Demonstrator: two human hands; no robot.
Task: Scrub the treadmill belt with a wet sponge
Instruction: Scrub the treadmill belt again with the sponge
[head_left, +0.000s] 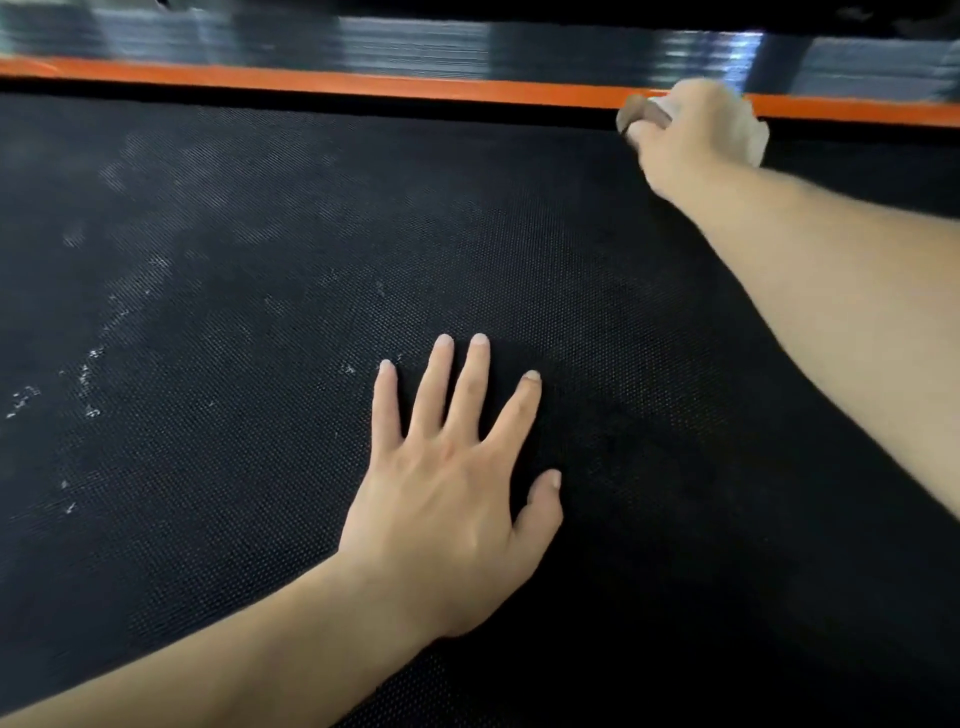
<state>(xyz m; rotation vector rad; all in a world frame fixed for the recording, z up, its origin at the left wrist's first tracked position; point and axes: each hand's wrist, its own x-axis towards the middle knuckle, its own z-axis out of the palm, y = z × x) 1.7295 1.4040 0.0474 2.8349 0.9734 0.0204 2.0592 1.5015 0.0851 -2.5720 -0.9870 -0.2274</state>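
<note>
Black, finely textured treadmill belt (208, 519) fills the view. Nearest, the left hand (447, 499) lies flat on it, fingers spread, pressing down and holding nothing. To its left, white flecks (88, 374) and dull smears mark the belt, so that part looks unscrubbed. The patch around and to the right of the hand looks darker and likely cleaner. Farther off, at the belt's far edge beside an orange trim stripe (363, 83), the right hand (680, 135) curls round a pale sponge (753, 135), blurred. Beyond runs a glossy dark side rail (415, 41).
</note>
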